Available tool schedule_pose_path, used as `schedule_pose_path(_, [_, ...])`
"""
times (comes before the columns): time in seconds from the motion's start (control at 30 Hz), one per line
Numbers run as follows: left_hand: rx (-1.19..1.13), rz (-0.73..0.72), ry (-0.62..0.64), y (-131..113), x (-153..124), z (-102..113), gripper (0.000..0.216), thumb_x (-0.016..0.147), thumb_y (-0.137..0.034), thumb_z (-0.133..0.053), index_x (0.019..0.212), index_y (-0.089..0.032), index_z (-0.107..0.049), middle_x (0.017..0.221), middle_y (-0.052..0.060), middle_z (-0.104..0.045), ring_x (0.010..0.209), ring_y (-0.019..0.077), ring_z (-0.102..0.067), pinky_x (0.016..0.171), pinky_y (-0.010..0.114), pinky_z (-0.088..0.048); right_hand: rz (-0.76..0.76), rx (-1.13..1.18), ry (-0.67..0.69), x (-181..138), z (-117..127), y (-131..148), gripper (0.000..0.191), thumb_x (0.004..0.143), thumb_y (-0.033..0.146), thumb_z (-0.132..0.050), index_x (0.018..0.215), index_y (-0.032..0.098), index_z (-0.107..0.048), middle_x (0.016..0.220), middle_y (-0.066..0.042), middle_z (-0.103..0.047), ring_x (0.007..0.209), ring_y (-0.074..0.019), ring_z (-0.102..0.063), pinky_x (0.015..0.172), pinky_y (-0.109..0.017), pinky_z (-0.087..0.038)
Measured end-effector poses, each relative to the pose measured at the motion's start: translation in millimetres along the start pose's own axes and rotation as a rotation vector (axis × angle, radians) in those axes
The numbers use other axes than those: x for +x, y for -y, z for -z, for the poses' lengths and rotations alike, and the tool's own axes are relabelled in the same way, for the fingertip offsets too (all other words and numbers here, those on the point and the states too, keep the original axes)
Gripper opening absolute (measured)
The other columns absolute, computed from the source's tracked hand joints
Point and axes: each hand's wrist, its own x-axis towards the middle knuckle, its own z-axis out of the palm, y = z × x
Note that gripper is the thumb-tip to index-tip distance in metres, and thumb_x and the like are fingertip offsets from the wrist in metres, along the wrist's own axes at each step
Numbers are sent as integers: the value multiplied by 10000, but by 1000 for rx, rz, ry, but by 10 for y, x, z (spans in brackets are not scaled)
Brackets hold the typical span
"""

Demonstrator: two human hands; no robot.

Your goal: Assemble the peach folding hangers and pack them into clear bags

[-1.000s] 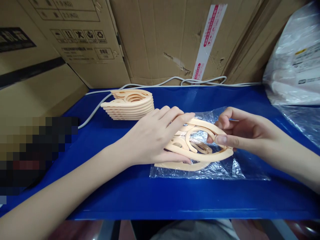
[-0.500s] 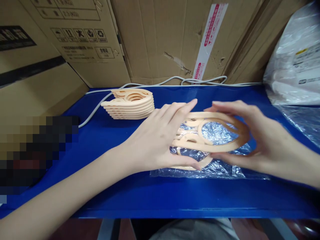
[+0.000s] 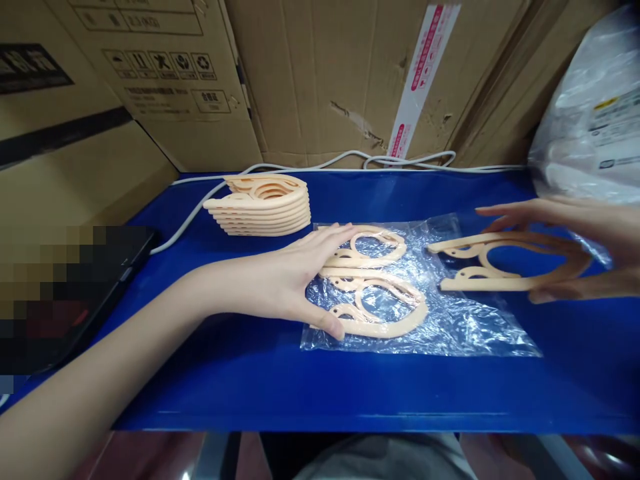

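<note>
Two beige folding hangers [image 3: 390,329], folded up, lie side by side in a clear plastic bag [image 3: 470,327] on the blue table. My left hand [image 3: 295,280] rests flat on their left ends, its thumb stretched out along the nearer one; it is open. To the right, my right hand [image 3: 600,240] grips another folded folding hanger [image 3: 493,285] by its rounded end. Its two free tips point left, over the bag's right part. Behind my left hand stands a neat stack of several matching hangers [image 3: 265,223].
A black device [image 3: 110,280], partly pixelated, lies on the left. White cable [image 3: 320,168] runs along the table's back edge. Cardboard boxes [image 3: 320,80] wall the back and left. A white plastic-wrapped package [image 3: 590,127] stands at the back right. The table's front edge [image 3: 320,423] is near me.
My right hand has moved right with the folding hanger, away from the two in the bag. My left hand has shifted left and down onto the bagged hangers.
</note>
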Motion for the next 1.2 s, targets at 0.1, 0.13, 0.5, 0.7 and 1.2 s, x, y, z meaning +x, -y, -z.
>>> schedule_pose_path(0.1, [8, -21, -10, 0, -3, 3, 1175, 740, -666, -711, 1578, -254, 2, 1658, 93, -12, 1521, 330, -27, 1229, 487, -150, 169, -15, 62, 65, -88, 63, 803, 710, 722, -646, 1429, 453, -408, 1278, -78, -658, 1034, -340, -650, 772, -505, -544])
schedule_pose_path(0.13, [14, -34, -20, -2, -5, 3, 1168, 742, -654, -718, 1578, -255, -6, 1658, 98, -27, 1521, 325, -47, 1229, 477, -162, 181, -17, 51, 80, -101, 81, 805, 715, 708, -653, 1435, 452, -400, 1286, -75, -653, 1033, -340, -648, 775, -508, -537])
schedule_pose_path(0.5, [59, -144, -102, 45, 17, -37, 1092, 755, -645, -713, 1567, -262, -91, 1635, 136, -159, 1502, 312, -182, 1199, 480, -263, 110, 87, 30, 89, -3, 375, 722, 807, 615, -639, 1454, 416, -390, 1326, -88, -617, 1129, -326, -630, 868, -470, -546])
schedule_pose_path(0.7, [67, -119, -120, 42, 0, -15, 1119, 727, -691, -706, 1564, -231, -123, 1618, 154, -212, 1478, 333, -249, 1166, 464, -330, 100, 162, 53, 225, -240, 733, 750, 834, 611, -611, 1481, 360, -324, 1386, -73, -569, 1116, -315, -639, 885, -447, -548])
schedule_pose_path(1.2, [231, -64, -523, 354, 230, -108, 449, 906, -65, -380, 1314, -158, -544, 1294, 66, -649, 1205, 184, -597, 1041, 361, -468, 58, 295, -21, 351, -344, 852, 743, 857, 531, -625, 1470, 209, -355, 1182, -133, -663, 986, -278, -650, 847, -439, -523])
